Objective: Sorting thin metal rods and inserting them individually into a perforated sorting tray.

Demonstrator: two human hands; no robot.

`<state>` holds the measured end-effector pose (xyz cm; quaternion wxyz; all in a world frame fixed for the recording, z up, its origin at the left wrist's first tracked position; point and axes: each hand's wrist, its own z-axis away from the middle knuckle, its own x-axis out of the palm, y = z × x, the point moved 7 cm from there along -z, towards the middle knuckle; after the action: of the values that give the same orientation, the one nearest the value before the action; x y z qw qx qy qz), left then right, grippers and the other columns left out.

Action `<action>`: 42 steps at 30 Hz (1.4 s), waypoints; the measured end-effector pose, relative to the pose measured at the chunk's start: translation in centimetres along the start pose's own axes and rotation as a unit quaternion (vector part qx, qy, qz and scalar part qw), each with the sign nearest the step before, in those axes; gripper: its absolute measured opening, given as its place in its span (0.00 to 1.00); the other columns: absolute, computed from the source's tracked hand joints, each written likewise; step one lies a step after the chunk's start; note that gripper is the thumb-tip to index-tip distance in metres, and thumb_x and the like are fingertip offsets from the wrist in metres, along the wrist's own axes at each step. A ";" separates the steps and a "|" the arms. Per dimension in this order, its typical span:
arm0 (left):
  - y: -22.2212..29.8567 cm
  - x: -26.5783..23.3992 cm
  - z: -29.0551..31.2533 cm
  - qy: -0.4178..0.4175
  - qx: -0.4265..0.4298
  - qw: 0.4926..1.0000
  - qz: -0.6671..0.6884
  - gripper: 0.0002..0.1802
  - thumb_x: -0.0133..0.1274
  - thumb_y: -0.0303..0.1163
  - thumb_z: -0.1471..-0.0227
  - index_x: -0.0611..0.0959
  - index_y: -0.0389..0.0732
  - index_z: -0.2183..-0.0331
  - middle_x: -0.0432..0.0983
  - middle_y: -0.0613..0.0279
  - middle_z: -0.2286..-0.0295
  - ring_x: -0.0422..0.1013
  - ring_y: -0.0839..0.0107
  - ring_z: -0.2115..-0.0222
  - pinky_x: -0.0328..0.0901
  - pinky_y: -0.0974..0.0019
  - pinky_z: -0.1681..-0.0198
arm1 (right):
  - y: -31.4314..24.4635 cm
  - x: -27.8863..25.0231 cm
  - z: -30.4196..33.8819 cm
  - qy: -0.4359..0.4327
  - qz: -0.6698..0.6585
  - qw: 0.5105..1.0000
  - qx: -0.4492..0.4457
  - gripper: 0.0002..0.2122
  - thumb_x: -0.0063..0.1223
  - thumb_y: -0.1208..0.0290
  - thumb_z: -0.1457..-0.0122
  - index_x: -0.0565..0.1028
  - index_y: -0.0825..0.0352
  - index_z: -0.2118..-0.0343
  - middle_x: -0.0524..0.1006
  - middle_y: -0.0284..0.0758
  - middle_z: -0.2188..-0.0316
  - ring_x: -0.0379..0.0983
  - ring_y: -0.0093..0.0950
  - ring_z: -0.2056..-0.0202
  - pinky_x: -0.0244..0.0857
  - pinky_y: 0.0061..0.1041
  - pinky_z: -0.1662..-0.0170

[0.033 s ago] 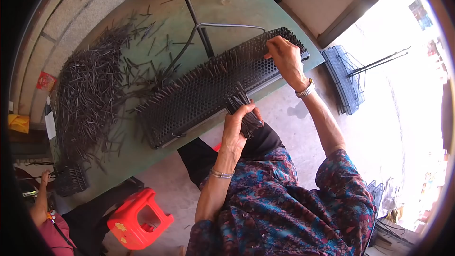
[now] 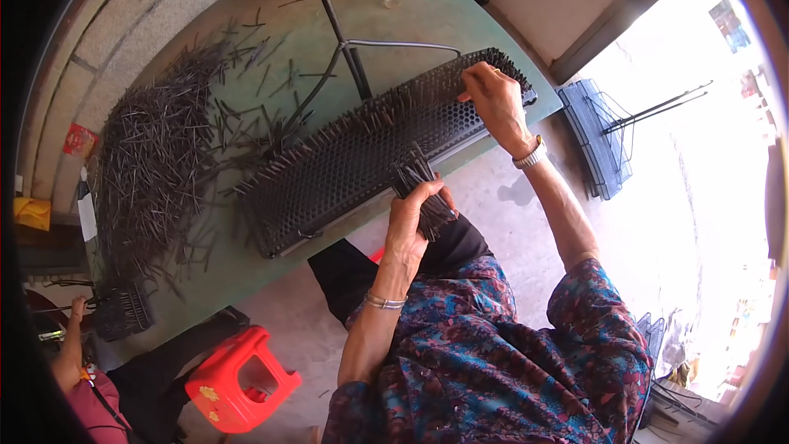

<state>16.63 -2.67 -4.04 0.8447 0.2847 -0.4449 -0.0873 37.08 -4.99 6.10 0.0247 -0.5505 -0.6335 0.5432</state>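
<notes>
A long black perforated rack [image 2: 320, 185] lies slantwise across the green table, its many small holes in rows. Short dark sticks [image 2: 374, 115] stand in the holes along its far side and right end. My left hand [image 2: 409, 212] is closed round a bundle of dark thin sticks [image 2: 415, 171], just off the rack's near edge. At the right part of the rack, my right hand [image 2: 496, 103] is bent down with fingertips pinched together over the holes. Whatever those fingertips hold is hidden. A metal rod handle [image 2: 355, 70] rises from the rack's far side.
A big heap of loose dark sticks [image 2: 156, 140] covers the left of the table [image 2: 427, 0]. Another person's hand [image 2: 78, 307] is beside a smaller rack [image 2: 123, 312] at lower left. A red stool [image 2: 222, 382] and a blue-grey rack with rods [image 2: 596, 140] stand on the floor.
</notes>
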 end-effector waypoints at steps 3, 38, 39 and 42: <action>-0.2 0.1 0.0 0.008 -0.008 1.000 -0.001 0.14 0.57 0.31 0.51 0.75 0.34 0.64 0.75 0.57 0.79 0.74 0.68 0.78 0.73 0.64 0.72 | 0.0 0.7 -0.4 -0.042 -0.001 0.999 -0.025 0.06 0.50 0.74 0.40 0.75 0.72 0.65 0.77 0.41 0.71 0.80 0.28 0.71 0.69 0.24 0.68; 0.8 1.4 0.2 0.008 0.043 0.998 -0.042 0.11 0.58 0.26 0.54 0.76 0.33 0.67 0.74 0.57 0.81 0.73 0.69 0.82 0.70 0.68 0.78 | -2.9 2.8 2.1 -0.241 -0.054 0.969 0.013 0.21 0.58 0.51 0.43 0.79 0.65 0.56 0.76 0.35 0.73 0.73 0.25 0.70 0.67 0.26 0.67; 0.9 1.7 0.2 0.005 0.041 0.998 -0.043 0.11 0.58 0.26 0.54 0.76 0.33 0.67 0.74 0.57 0.81 0.73 0.69 0.82 0.70 0.68 0.78 | -3.2 3.4 3.1 -0.325 -0.151 0.931 0.070 0.22 0.57 0.51 0.43 0.79 0.66 0.57 0.76 0.34 0.74 0.72 0.22 0.70 0.67 0.24 0.67; 0.9 2.0 0.4 0.012 0.037 0.995 -0.096 0.13 0.60 0.25 0.55 0.76 0.33 0.65 0.74 0.58 0.80 0.74 0.70 0.81 0.70 0.69 0.78 | -3.0 3.3 3.4 -0.358 -0.132 0.923 0.054 0.19 0.56 0.54 0.40 0.80 0.68 0.60 0.76 0.33 0.77 0.71 0.19 0.74 0.66 0.21 0.70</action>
<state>17.41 -2.90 -1.94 0.8265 0.3583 -0.4082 -0.1483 31.63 -4.31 4.98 -0.1030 -0.2285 -0.6365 0.7294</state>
